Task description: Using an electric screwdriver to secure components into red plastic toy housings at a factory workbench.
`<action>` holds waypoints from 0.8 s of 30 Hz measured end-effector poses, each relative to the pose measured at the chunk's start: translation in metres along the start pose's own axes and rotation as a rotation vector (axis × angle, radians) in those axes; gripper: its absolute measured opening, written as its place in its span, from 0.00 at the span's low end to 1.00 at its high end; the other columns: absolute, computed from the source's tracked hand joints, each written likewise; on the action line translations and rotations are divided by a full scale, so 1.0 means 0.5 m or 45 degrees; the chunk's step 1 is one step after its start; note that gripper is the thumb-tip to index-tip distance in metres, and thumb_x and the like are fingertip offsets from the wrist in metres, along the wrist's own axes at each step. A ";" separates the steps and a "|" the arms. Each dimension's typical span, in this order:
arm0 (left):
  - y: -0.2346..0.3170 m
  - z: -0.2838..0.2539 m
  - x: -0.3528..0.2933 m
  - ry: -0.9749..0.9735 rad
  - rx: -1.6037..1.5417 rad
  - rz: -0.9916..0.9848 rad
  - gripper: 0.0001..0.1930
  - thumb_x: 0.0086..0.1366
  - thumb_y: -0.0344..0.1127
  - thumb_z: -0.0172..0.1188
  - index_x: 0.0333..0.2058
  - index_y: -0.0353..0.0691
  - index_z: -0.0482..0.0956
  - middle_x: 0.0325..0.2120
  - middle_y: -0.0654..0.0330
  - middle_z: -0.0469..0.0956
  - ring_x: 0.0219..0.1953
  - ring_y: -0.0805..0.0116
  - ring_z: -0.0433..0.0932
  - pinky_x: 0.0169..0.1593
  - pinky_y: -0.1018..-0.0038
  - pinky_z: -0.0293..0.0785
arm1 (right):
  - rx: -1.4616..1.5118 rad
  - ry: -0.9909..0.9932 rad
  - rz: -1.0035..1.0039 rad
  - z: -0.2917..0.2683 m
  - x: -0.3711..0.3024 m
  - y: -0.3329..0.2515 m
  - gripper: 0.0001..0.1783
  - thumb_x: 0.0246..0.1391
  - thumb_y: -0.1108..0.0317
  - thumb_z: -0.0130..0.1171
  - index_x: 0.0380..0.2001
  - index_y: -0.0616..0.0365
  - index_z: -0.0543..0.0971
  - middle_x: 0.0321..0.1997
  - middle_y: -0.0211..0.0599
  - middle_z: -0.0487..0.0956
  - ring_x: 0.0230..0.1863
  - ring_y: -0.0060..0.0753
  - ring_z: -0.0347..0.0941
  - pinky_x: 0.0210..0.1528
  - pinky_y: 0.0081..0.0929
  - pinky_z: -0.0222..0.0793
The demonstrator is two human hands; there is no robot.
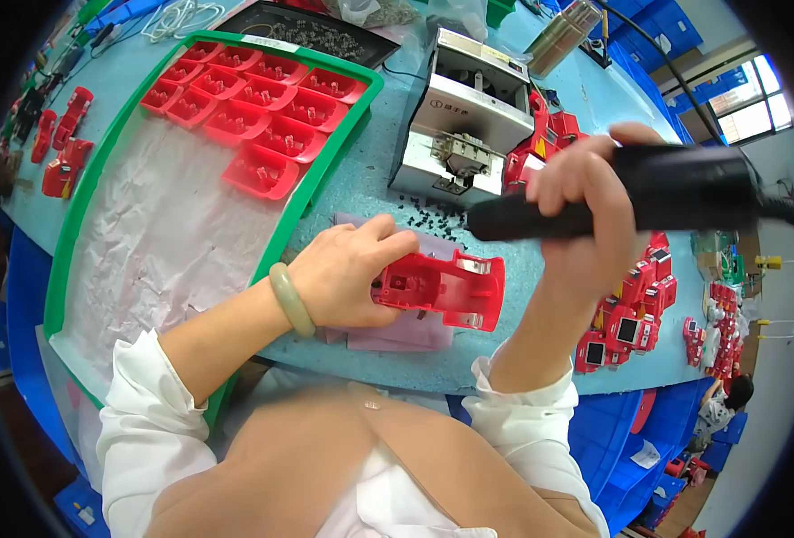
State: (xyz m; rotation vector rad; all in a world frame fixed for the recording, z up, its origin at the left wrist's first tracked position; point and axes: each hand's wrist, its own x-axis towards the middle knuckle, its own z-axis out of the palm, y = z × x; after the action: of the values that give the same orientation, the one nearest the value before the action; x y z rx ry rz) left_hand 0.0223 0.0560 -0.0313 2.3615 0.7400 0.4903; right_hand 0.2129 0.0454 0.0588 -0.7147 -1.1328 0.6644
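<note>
My left hand (pixel 348 273), with a pale green bangle at its wrist, grips a red plastic housing (pixel 455 291) by its left end. The housing lies open side up on a pinkish cloth (pixel 401 336), and bright metal pieces show at its right end. Raised to the right, my right hand (pixel 590 202) is wrapped round a black corded power tool (pixel 684 188), which looks like an electric screwdriver. Its dark front end points left, above and beyond the housing, apart from it. Small black screws (pixel 428 215) lie scattered just behind the cloth.
A green-rimmed tray (pixel 87 242) at left holds rows of red shell parts (pixel 262 170). Behind the cloth stands a white-and-black screw feeder (pixel 469 108). Assembled red units (pixel 626 327) with small screens crowd the right. A steel flask (pixel 563 36) stands at the back.
</note>
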 end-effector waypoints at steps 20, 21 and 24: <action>-0.003 0.001 0.009 0.008 0.030 0.028 0.25 0.37 0.37 0.67 0.37 0.42 0.70 0.33 0.55 0.70 0.33 0.52 0.74 0.37 0.64 0.72 | -0.254 -0.372 0.006 -0.016 -0.120 0.057 0.20 0.38 0.84 0.52 0.36 0.59 0.62 0.17 0.36 0.68 0.14 0.27 0.66 0.20 0.25 0.69; -0.003 -0.001 0.011 0.015 0.037 0.028 0.25 0.37 0.37 0.67 0.37 0.42 0.70 0.33 0.55 0.70 0.33 0.53 0.74 0.37 0.64 0.72 | -0.203 -0.447 0.025 -0.019 -0.115 0.058 0.20 0.38 0.83 0.53 0.37 0.59 0.62 0.17 0.36 0.68 0.14 0.27 0.66 0.20 0.26 0.69; 0.004 0.002 0.004 0.010 0.060 0.009 0.25 0.37 0.37 0.67 0.38 0.42 0.70 0.32 0.55 0.70 0.33 0.53 0.74 0.37 0.64 0.72 | -0.180 -0.463 0.049 -0.031 -0.110 0.042 0.20 0.39 0.82 0.53 0.37 0.58 0.63 0.17 0.36 0.68 0.14 0.26 0.65 0.20 0.26 0.69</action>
State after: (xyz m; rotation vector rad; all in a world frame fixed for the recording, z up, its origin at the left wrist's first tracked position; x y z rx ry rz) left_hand 0.0250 0.0555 -0.0303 2.4081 0.7544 0.4905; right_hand 0.2096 0.0128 0.0077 -0.7553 -1.5148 0.7724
